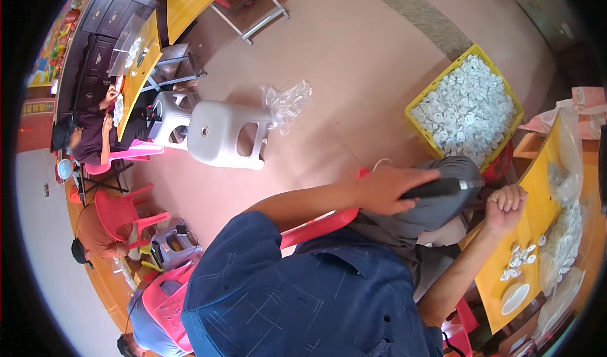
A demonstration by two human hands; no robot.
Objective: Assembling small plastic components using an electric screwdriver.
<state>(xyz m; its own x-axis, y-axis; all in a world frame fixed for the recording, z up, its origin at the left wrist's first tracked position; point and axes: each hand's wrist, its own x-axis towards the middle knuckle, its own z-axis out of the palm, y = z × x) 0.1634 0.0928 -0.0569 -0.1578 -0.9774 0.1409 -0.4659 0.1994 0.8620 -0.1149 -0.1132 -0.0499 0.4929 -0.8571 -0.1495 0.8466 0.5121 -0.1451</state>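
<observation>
Left hand: picture centre, a little toward 3 o'clock; fingers wrapped tight round a dark handled tool with a metal collar at its far end; tool lies across the grey-trousered knee.
Right hand: at 3 o'clock, curled into a loose fist at the edge of the yellow table; whether it grips anything, cannot tell. The 2 hands are apart, the tool's tip between them.
Small white parts: scattered on the yellow table toward 4 o'clock, just below the right hand.
White dish: round, on the same table at 4 to 5 o'clock.
Clear plastic bag: along the table's far edge at 3 to 4 o'clock, holding more white parts.
Yellow crate: at 2 o'clock on the floor, square, openwork walls, heaped with white round pieces.
Pink packets: at 3 o'clock beyond the table, flat; print too small to tell.
Crumpled clear wrapper: floor, 12 o'clock, beside an overturned grey plastic stool.
Coloured poster: at 10 o'clock, on the wall by a dark drawer cabinet.
Other people: 3 seated at 8 to 9 o'clock on red and pink chairs.
</observation>
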